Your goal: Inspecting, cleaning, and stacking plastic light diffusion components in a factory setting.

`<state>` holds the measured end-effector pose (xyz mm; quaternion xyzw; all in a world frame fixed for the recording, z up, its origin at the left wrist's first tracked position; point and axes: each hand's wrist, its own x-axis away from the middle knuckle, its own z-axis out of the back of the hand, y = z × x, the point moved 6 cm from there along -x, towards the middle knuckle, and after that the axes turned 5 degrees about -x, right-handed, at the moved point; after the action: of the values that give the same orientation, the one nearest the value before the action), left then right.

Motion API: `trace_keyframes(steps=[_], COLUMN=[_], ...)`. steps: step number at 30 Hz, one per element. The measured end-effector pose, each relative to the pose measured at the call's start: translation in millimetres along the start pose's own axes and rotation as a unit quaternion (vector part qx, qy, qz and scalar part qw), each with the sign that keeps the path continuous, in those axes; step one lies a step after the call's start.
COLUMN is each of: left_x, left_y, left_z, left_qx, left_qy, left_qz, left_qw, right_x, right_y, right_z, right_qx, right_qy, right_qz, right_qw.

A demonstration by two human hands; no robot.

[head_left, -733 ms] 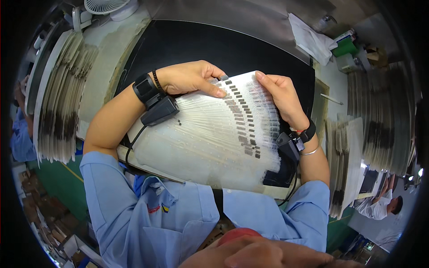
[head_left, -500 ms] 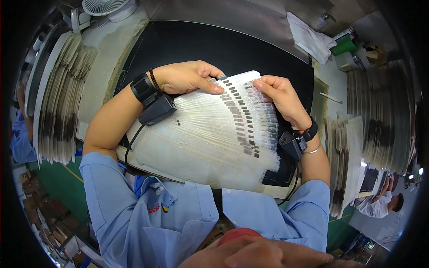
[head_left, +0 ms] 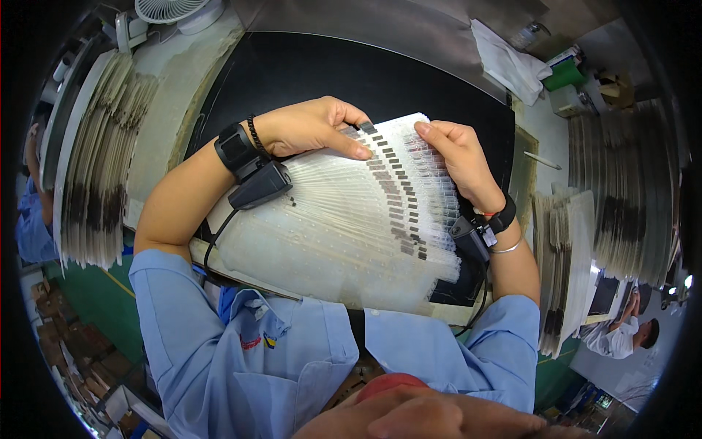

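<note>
Translucent plastic: a fanned stack of clear, thin plastic bags (head_left: 344, 234), each marked with a small dark rectangular label, is spread like a deck of cards across the near half of the black work mat (head_left: 307, 80), reaching down to the near edge of the bench.
Label row: the dark labels (head_left: 395, 197) are seen stepping in a diagonal line from the far end of the fan to its near right corner, one per bag, evenly offset.
Left hand: the left hand (head_left: 311, 128) is laid flat on the far left part of the fan, fingers stretched out and pressed onto the uppermost bags; nothing is pinched in it.
Right hand: the right hand (head_left: 457, 161) is curled over the far right edge of the fan, fingertips on the bag edges, thumb hidden, so a grip cannot be confirmed.
Progress: the spreading is judged largely done, since nearly the whole stack is already fanned; only the top few bags under the fingers appear left to be worked.
Wrists: a black wrist-worn device with a cable (head_left: 252, 172) is strapped on the left forearm, a second one (head_left: 475, 234) on the right.
Left of mat: ranks of similar fanned bags (head_left: 95, 168) are piled along the left side.
Right of mat: further stacks (head_left: 563, 256) are stood at the right edge.
Far edge: a white fan (head_left: 172, 11) and a green box (head_left: 563, 73) are set at the far corners.
</note>
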<state>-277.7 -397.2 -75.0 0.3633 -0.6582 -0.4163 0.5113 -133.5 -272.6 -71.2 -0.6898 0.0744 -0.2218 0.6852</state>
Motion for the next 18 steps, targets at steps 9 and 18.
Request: trace_keyframes(steps=[9, 18], left_x=[-1.2, -1.7], left_y=[-1.4, -2.3], left_z=[2.0, 2.5], left_qx=[-0.003, 0.038], left_qy=[0.001, -0.038], left_qz=[-0.004, -0.012], left_qw=[1.000, 0.998], right_x=[1.6, 1.2], right_y=[4.0, 1.4], right_z=[-2.4, 0.3], right_qx=[-0.082, -0.036], right_qy=[0.012, 0.010], right_qz=[0.005, 0.016], right_qw=[0.997, 0.999])
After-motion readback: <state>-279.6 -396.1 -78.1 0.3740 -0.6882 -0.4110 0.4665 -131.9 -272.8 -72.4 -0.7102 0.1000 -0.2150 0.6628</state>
